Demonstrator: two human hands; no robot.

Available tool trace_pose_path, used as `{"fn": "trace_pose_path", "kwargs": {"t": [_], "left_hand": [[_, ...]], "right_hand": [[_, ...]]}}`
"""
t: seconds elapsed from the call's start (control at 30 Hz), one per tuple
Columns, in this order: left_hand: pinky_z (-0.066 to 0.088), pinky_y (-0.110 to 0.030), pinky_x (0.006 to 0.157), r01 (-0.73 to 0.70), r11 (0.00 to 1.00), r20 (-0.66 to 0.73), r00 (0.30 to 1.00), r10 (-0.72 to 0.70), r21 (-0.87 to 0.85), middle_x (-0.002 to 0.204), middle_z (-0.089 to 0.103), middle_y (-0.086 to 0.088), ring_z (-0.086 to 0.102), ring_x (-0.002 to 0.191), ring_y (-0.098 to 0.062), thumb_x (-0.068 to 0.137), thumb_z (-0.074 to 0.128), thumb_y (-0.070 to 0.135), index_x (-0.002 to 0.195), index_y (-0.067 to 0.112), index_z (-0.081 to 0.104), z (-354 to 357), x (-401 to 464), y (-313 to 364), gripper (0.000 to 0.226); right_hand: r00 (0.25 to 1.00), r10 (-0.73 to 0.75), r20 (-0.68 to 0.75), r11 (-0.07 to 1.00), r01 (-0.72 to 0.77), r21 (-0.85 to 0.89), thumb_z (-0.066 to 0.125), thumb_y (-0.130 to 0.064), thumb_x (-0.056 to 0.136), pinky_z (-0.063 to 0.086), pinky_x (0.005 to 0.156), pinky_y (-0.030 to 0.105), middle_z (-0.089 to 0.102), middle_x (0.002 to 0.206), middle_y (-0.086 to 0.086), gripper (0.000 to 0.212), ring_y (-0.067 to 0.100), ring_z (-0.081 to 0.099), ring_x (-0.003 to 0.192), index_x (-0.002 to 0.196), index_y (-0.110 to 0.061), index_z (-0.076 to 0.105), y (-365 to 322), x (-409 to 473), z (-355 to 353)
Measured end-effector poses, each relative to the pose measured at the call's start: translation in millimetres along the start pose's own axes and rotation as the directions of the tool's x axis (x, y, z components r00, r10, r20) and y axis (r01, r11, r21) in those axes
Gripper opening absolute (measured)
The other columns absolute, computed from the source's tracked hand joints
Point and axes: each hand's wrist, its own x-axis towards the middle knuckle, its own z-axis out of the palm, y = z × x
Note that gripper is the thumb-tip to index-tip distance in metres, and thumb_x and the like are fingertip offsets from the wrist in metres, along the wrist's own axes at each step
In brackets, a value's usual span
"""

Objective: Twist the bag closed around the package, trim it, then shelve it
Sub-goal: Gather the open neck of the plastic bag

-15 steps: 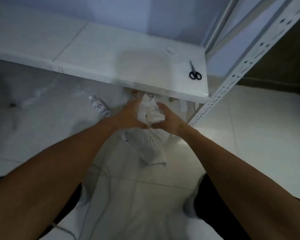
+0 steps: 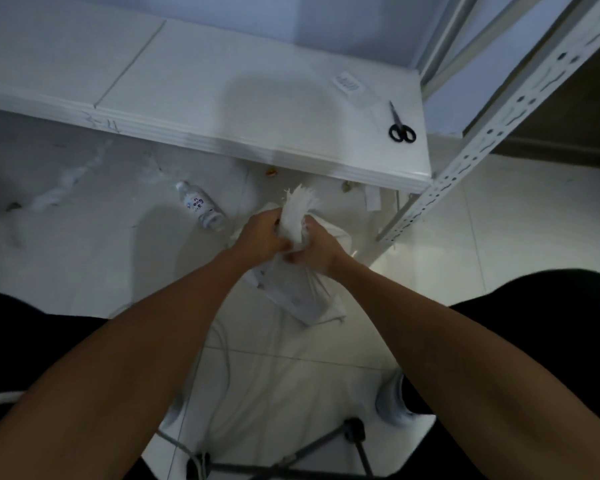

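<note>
White plastic: the bag [image 2: 300, 289] hangs in front of me above the tiled floor [image 2: 84, 254], its body sagging below my hands with a flat package showing faintly inside.
Neck: gathered into a bunch, with the frayed top fanning out above my fists, just below the shelf's front edge.
Left hand [image 2: 262, 237]: I see it closed tight around the left side of the bunched neck.
Right hand [image 2: 314, 252]: closed on the neck too, pressed against the left one, thumb tip showing at the front.
Shelf [image 2: 222, 109]: white board, set in a perforated metal upright [image 2: 482, 143].
Scissors [image 2: 400, 128]: black handles, lying on the shelf near its right end, well apart from my hands.
Bottle [image 2: 200, 209]: lying on the floor left of the bag.
</note>
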Motion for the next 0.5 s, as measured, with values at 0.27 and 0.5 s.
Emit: {"fn": "trace_pose_path", "kwargs": {"t": [0.27, 0.5], "left_hand": [[0.052, -0.027, 0.067, 0.18, 0.942, -0.086, 0.973, -0.212, -0.284, 0.093, 0.069, -0.009, 0.065, 0.083, -0.02, 0.066, 0.087, 0.008, 0.095, 0.004, 0.072, -8.3, 21.8, 25.2, 0.032], [0.059, -0.024, 0.068, 0.217, 0.932, 0.114, 0.975, -0.191, -0.29, 0.1, 0.062, -0.003, 0.062, 0.089, -0.02, 0.07, 0.085, 0.004, 0.112, 0.013, 0.059, -8.6, 47.2, -1.2, 0.05]], "right_hand": [[0.996, -0.056, -0.07, 0.995, 0.05, -0.089, 0.09, -0.027, 0.06, 0.049, 0.087, 0.027, 0.067, 0.115, 0.0, 0.062, 0.012, 0.062, 0.101, 0.116, -0.015, 0.066, 23.7, 22.2, -10.5], [1.0, -0.026, -0.007, 0.947, 0.027, 0.319, 0.07, 0.016, 0.077, 0.054, 0.066, 0.017, 0.07, 0.078, 0.003, 0.018, -0.004, 0.066, 0.065, 0.087, 0.003, 0.07, 39.9, 55.7, -45.7]]}}
